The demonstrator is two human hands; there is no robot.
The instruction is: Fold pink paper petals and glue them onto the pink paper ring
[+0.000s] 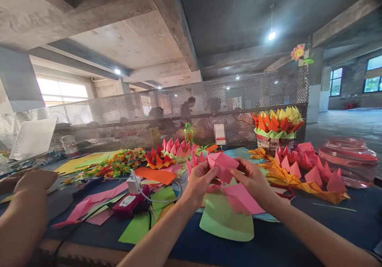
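My left hand [199, 181] and my right hand [253, 179] are both raised above the table, fingers pinched on a folded pink paper piece [222, 165] held between them. Below the hands lie a flat pink sheet [243, 200] and a light green sheet [223, 219] on the dark blue table [313, 215]. Finished pink paper flowers [177, 148] sit just behind the hands.
Another person's arm and hand [28, 195] rest at the left edge. A power bank with a white charger and cable [133, 197] lies among loose coloured sheets. Orange and pink folded pieces [304, 175], a basket of paper flowers [276, 129] and a clear lidded jar [347, 159] stand on the right. A perforated metal screen [179, 112] backs the table.
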